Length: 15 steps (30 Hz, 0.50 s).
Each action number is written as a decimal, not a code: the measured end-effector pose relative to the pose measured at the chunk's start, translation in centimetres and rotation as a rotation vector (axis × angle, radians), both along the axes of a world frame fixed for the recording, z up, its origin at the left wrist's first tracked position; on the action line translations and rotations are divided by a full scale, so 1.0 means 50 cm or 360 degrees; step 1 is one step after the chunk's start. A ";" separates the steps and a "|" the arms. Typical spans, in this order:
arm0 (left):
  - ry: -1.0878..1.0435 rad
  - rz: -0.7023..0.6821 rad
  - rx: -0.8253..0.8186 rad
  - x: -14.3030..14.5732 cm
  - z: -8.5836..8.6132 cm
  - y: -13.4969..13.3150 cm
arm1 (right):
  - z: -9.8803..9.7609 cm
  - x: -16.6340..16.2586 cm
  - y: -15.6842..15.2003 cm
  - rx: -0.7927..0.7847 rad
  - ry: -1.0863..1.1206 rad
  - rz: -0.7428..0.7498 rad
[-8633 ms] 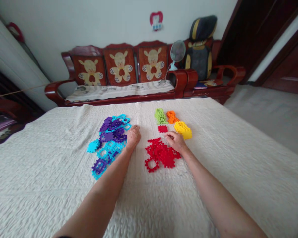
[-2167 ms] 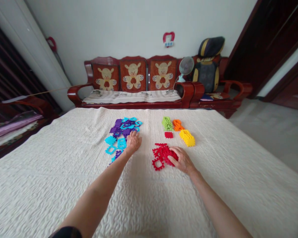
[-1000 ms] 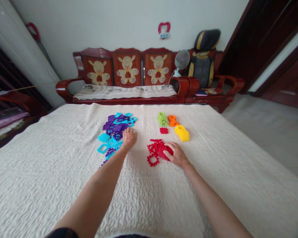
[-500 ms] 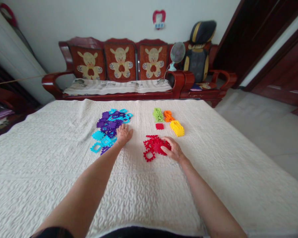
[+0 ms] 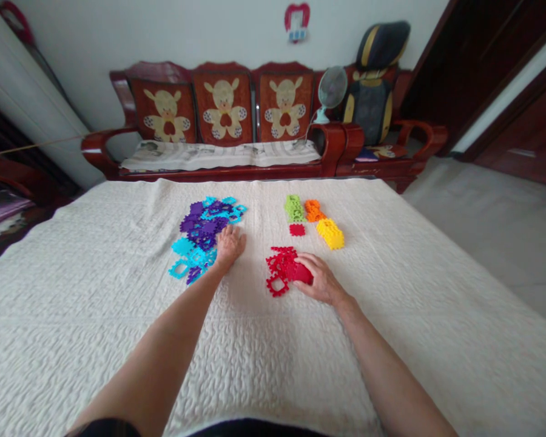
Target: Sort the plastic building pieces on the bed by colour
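Note:
My right hand (image 5: 319, 278) has its fingers and thumb closed round a solid red interlocking tile (image 5: 303, 274) at the right edge of the red pile. Several more red tiles (image 5: 279, 262) lie loosely beside it, one an open frame. My left hand (image 5: 230, 244) rests with fingers stretched out at the right side of the purple tiles (image 5: 202, 227), touching the pile's edge. Light-blue tiles (image 5: 182, 246) are mixed into that pile, in front and behind. A single red square tile (image 5: 297, 230) lies farther back.
Stacks of green tiles (image 5: 294, 209), orange tiles (image 5: 314, 210) and yellow tiles (image 5: 330, 234) lie at the back right on a quilted white cover (image 5: 255, 340). Beyond its far edge are a wooden sofa (image 5: 209, 173) and a small fan (image 5: 331, 91).
My right hand has closed round the red tile and drawn it slightly to the right, apart from the other red tiles. My left hand stays by the purple pile. The view has shifted a little.

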State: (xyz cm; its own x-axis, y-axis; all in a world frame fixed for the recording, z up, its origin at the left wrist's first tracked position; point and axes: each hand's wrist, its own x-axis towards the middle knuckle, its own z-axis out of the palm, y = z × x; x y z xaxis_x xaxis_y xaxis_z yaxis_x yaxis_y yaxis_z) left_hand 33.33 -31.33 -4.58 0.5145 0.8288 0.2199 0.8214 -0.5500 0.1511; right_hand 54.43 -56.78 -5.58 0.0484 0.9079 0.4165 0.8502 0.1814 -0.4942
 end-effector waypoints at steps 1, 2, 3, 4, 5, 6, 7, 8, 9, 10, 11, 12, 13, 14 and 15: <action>-0.0009 0.0001 0.0013 0.000 -0.001 0.001 | 0.000 -0.001 0.001 0.0005 -0.0007 -0.0006; -0.0015 0.0002 0.0023 0.000 -0.003 0.002 | 0.000 -0.002 0.002 0.0007 -0.0012 -0.0011; -0.0020 0.0002 0.0031 0.000 -0.005 0.003 | 0.001 -0.003 0.003 0.0011 -0.0016 -0.0016; -0.0024 -0.0001 0.0040 0.000 -0.006 0.005 | 0.001 -0.004 0.003 0.0018 -0.0019 -0.0018; -0.0028 -0.0004 0.0048 0.000 -0.007 0.007 | 0.001 -0.004 0.004 0.0028 -0.0020 -0.0017; -0.0033 -0.0008 0.0056 0.000 -0.009 0.008 | 0.001 -0.004 0.004 0.0038 -0.0020 -0.0015; -0.0036 -0.0012 0.0062 -0.001 -0.010 0.010 | 0.002 -0.005 0.004 0.0045 -0.0016 -0.0015; -0.0040 -0.0016 0.0070 -0.001 -0.011 0.011 | 0.003 -0.005 0.004 0.0047 -0.0011 -0.0017; -0.0042 -0.0021 0.0077 -0.001 -0.011 0.012 | 0.005 -0.006 0.004 0.0045 -0.0005 -0.0021; -0.0044 -0.0023 0.0084 -0.001 -0.012 0.013 | 0.006 -0.006 0.004 0.0041 0.0001 -0.0024; -0.0044 -0.0026 0.0091 -0.001 -0.012 0.013 | 0.008 -0.006 0.004 0.0037 0.0008 -0.0026; -0.0043 -0.0030 0.0096 -0.001 -0.012 0.014 | 0.010 -0.006 0.003 0.0034 0.0016 -0.0023; -0.0041 -0.0032 0.0100 -0.001 -0.012 0.014 | 0.011 -0.005 0.003 0.0036 0.0027 -0.0020; -0.0040 -0.0034 0.0100 -0.001 -0.012 0.015 | 0.012 -0.003 0.002 0.0040 0.0039 -0.0015; -0.0040 -0.0034 0.0099 -0.001 -0.012 0.015 | 0.013 -0.001 0.002 0.0044 0.0054 -0.0013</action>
State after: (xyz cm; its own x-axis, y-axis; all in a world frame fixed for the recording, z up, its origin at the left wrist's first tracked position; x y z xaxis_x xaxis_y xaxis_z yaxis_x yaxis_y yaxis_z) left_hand 33.27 -30.57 -5.19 0.5255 0.8022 0.2835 0.8058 -0.5762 0.1366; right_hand 54.37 -56.70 -4.93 0.0701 0.8956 0.4393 0.8345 0.1886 -0.5177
